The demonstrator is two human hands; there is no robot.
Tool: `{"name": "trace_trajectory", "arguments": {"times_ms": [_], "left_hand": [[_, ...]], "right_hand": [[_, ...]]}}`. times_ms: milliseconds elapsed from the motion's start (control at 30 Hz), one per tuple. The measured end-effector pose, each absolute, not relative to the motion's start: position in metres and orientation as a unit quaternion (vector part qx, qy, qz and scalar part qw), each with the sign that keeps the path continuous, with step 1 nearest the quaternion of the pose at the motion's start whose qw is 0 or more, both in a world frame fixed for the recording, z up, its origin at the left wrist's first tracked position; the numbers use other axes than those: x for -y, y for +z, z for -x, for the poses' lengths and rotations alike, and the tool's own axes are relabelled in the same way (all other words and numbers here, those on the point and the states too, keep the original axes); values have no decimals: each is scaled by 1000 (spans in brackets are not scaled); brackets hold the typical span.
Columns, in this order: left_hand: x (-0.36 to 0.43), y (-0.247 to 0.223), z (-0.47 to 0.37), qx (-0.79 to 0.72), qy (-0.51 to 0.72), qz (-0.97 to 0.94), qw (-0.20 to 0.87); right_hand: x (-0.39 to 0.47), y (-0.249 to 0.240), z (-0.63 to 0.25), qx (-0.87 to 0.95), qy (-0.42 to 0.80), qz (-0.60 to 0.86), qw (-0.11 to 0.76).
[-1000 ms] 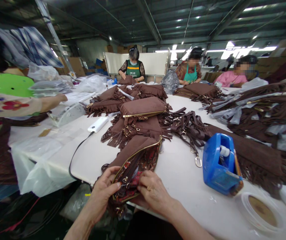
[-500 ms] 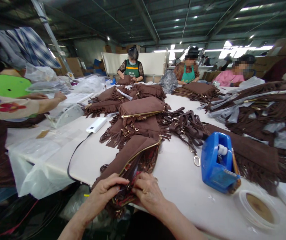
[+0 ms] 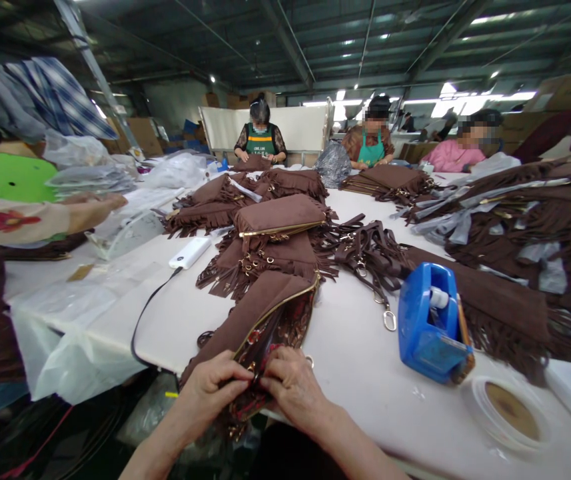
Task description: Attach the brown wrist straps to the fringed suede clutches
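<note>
While its knuckles face upward and its thumb presses toward the forefinger, the left hand grips a soft brown suede-like bag at its near end, beside the right hand, whose bent fingers grip inside its mouth; the exact parts pinched are hidden. Overhanging the white table's edge, the bag shows a gold-toothed open zip and reddish patterned lining. Farther off, a green apron carries pale lettering, too small to read surely.

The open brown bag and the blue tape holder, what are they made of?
Open brown bag: probably suede or suede-like cloth; its outside looks matte. Its zip looks metal, shining gold. Blue tape holder: likely hard plastic, smooth and glossy.
</note>
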State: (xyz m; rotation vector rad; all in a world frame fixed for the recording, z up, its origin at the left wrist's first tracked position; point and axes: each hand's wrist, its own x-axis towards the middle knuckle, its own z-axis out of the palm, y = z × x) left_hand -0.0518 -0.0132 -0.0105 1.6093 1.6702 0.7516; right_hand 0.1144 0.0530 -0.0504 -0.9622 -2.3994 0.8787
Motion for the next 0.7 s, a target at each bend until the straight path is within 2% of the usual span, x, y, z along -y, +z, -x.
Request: {"name": "trace_trajectory", "arguments": {"times_ms": [233,400,500,700], "left_hand": [[17,-22,47,-688,202,-683,136],[21,-30,40,-689,162,-706,-4],[22,-28,37,-670,172,-720,-44],[21,-27,33,-652,191,-728,-95]], "right_hand": [[-50,-56,-113,873,272,326,240],[-43,-57,-132,860,241,279,353],[-40,-60,-162,836,202,322,397],[-41,-80,-197,808,157,459,335]]}}
